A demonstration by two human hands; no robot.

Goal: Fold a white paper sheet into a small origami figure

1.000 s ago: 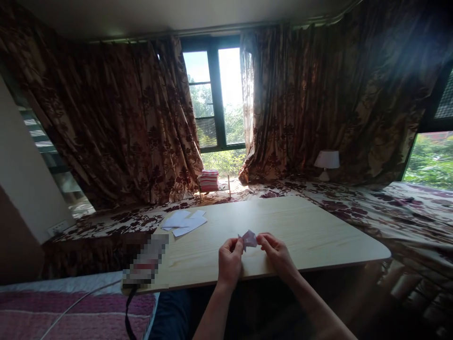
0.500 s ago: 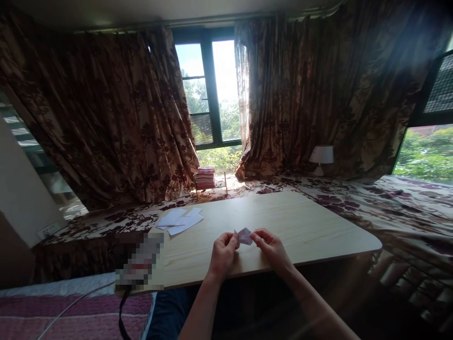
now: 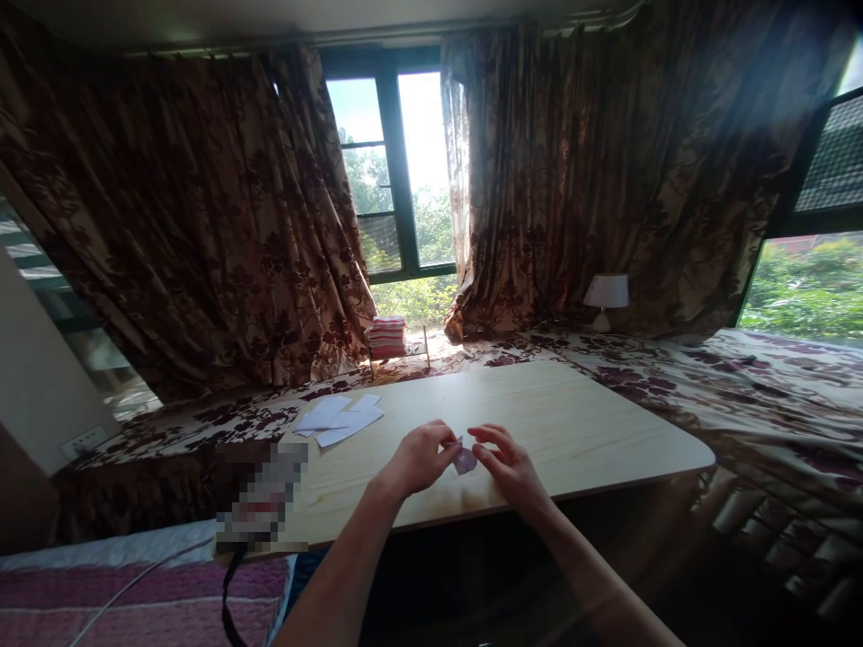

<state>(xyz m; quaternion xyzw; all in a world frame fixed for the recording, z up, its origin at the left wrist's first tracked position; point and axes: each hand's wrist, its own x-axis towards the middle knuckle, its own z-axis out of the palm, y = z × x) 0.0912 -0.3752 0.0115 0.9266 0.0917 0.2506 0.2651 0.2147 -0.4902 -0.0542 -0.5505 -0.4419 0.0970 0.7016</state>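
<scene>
Between my hands, above the near part of the table, is a small folded piece of pale paper (image 3: 465,462). My left hand (image 3: 423,455) pinches its upper left part between thumb and fingers, with the back of the hand turned up. At its right edge, my right hand (image 3: 511,469) holds on with thumb and a bent finger, while another finger is lifted over it. Several white paper sheets (image 3: 347,422) lie overlapping on the table's left side. The folds of the held paper are too small to make out fully.
The light wooden table (image 3: 573,422) has a rounded right corner. A blurred-out object (image 3: 266,494) with a black strap sits at its left end. Behind are a small stand with striped folded cloths (image 3: 387,337), a white lamp (image 3: 607,292) and floral curtains (image 3: 235,216).
My left hand has turned over and moved up, its back now facing upward. The folded paper has tilted, and my right fingers have shifted along its edge. The view has turned slightly.
</scene>
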